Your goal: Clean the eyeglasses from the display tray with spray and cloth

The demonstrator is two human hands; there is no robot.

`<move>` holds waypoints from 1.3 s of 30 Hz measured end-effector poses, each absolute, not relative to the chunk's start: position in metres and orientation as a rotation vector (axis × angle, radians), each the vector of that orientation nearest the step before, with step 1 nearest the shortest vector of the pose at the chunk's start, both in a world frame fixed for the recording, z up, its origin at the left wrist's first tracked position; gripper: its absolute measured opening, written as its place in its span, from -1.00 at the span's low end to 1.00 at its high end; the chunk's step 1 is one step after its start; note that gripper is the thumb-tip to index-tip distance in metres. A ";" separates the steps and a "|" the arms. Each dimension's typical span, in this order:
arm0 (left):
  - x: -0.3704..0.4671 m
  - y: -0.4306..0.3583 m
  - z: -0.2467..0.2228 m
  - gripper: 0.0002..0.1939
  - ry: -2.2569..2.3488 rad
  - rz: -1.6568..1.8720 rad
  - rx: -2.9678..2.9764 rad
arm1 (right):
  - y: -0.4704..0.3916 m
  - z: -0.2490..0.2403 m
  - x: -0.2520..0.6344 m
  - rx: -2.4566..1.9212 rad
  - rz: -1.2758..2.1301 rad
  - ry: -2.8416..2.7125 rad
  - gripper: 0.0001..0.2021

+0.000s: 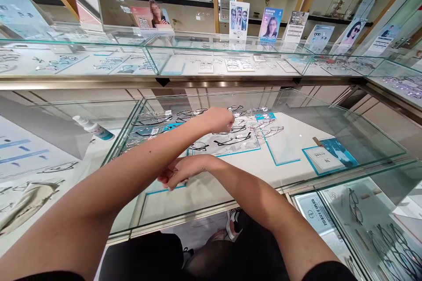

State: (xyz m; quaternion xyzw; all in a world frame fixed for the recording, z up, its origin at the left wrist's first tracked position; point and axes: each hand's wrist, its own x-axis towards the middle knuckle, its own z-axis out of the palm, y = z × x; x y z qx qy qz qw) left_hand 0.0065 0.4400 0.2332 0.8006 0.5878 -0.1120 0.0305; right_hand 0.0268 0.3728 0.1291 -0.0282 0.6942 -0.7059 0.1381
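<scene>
My arms cross over a glass display case [211,210]. My left hand [221,119] reaches farther in, above rows of eyeglasses. Its fingers are curled in, and whatever they may hold is hidden. Just below it lie dark-framed glasses [232,139] on a white, blue-edged tray [253,144]. Under my left forearm, my right hand [183,171] is bent to the left with its fingers curled. The forearm covers part of it, so I cannot see what is in it. Pink-framed glasses [271,132] rest to the right of my left hand.
A white spray bottle [94,127] lies at the left, with a beige cloth [29,202] nearer me. A booklet and a blue card [339,151] are inside the case at right. More glasses [395,246] fill the lower right case. Ad cards [239,22] stand on the far counter.
</scene>
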 end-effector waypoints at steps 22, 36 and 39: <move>0.007 0.476 0.214 -0.82 1.836 -0.188 2.363 | 0.385 0.127 0.024 -0.122 -2.014 1.803 -0.68; -0.009 0.489 0.218 -0.87 1.803 -0.058 2.235 | 0.386 0.124 0.023 -0.036 -2.117 1.706 -0.63; -0.025 0.480 0.233 -0.87 1.767 0.220 2.175 | 0.386 0.123 0.025 -0.114 -2.132 1.690 -0.58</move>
